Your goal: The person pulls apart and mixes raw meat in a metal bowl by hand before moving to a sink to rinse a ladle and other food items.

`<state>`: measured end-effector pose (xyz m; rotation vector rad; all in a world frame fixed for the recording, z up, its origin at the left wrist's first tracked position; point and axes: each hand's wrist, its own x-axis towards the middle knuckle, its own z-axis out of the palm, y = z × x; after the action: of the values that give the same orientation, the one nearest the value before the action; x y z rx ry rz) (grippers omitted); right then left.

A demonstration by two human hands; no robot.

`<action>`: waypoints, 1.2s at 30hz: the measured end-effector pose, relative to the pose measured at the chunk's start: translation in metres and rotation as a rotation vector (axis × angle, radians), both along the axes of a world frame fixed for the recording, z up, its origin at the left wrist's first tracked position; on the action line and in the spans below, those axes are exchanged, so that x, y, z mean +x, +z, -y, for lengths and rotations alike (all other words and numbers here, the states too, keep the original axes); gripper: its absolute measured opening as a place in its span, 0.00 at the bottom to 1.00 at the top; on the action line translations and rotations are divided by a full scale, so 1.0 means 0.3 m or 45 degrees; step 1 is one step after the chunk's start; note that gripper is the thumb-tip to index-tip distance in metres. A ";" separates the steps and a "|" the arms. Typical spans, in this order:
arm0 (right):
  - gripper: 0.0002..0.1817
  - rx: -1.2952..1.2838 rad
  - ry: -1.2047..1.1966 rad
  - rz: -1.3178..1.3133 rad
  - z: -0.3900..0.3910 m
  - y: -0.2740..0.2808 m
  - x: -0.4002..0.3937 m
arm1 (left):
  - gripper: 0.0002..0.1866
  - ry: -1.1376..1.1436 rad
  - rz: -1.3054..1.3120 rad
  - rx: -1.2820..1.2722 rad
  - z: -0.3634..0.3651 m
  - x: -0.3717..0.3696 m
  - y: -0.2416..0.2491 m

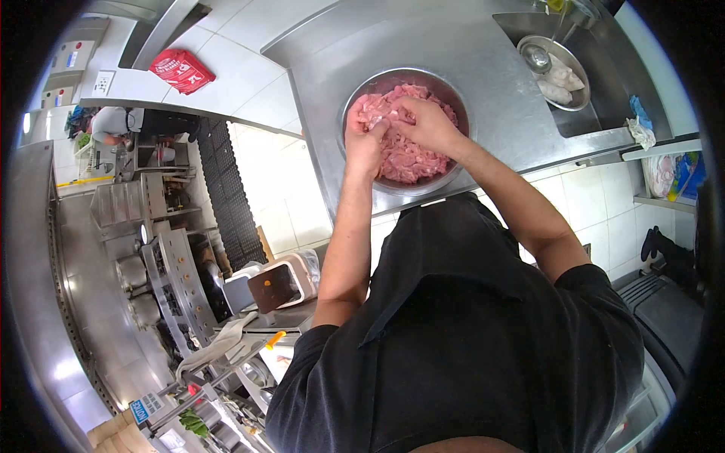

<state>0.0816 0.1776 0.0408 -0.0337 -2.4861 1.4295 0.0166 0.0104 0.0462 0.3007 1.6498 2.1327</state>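
A large round metal bowl [462, 106] stands on the steel counter [317, 75], filled with small pieces of raw pink meat [411, 162]. Both hands are over the meat, inside the bowl's rim. My left hand [365, 143] is at the bowl's left side, its fingers closed around some meat. My right hand [427, 124] reaches in from the right, fingers bent and pinched together near the left thumb. What lies between the right fingertips is too small to make out.
A sink [604, 113] at the right holds a metal colander [583, 72] with pale contents. A red packet [181, 71] hangs on the left wall. Another person [113, 123] works far left. Containers [283, 283] stand left of my body.
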 end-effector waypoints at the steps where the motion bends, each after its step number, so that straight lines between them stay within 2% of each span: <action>1: 0.18 0.005 0.004 -0.018 0.001 0.002 0.002 | 0.36 0.010 -0.020 -0.040 -0.001 0.000 0.006; 7: 0.14 -0.028 0.076 0.021 -0.007 0.041 0.014 | 0.31 0.063 0.083 0.154 0.002 0.007 0.010; 10: 0.12 -0.028 0.131 -0.210 -0.006 0.025 0.007 | 0.30 0.074 0.163 0.149 0.013 0.009 0.006; 16: 0.12 0.086 0.132 -0.090 -0.011 0.051 0.020 | 0.26 0.069 0.274 0.289 0.007 0.030 0.009; 19: 0.12 0.084 0.147 -0.114 -0.010 0.050 0.026 | 0.26 0.017 0.403 0.185 0.005 0.056 0.075; 22: 0.13 0.186 0.117 -0.451 -0.001 0.033 0.017 | 0.23 0.008 0.318 0.008 0.003 0.043 0.052; 25: 0.17 0.057 0.212 -0.113 -0.013 0.014 0.037 | 0.20 -0.064 0.319 0.085 0.036 -0.004 0.010; 28: 0.16 -0.123 0.210 -0.079 -0.014 0.018 0.052 | 0.18 -0.071 0.331 0.166 0.052 -0.011 -0.005; 31: 0.14 -0.093 0.092 0.030 -0.034 0.060 0.059 | 0.20 -0.042 0.326 0.178 0.044 -0.001 0.010; 34: 0.15 -0.163 0.053 -0.023 -0.048 0.035 0.045 | 0.22 -0.074 0.304 0.176 0.042 0.003 0.026; 36: 0.17 -0.042 0.020 -0.177 -0.056 0.005 0.031 | 0.23 -0.110 0.271 0.145 0.043 -0.001 0.031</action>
<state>0.0910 0.1945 0.0424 0.0764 -2.3559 1.4286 0.0163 -0.0025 0.0556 0.1692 1.3754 2.1172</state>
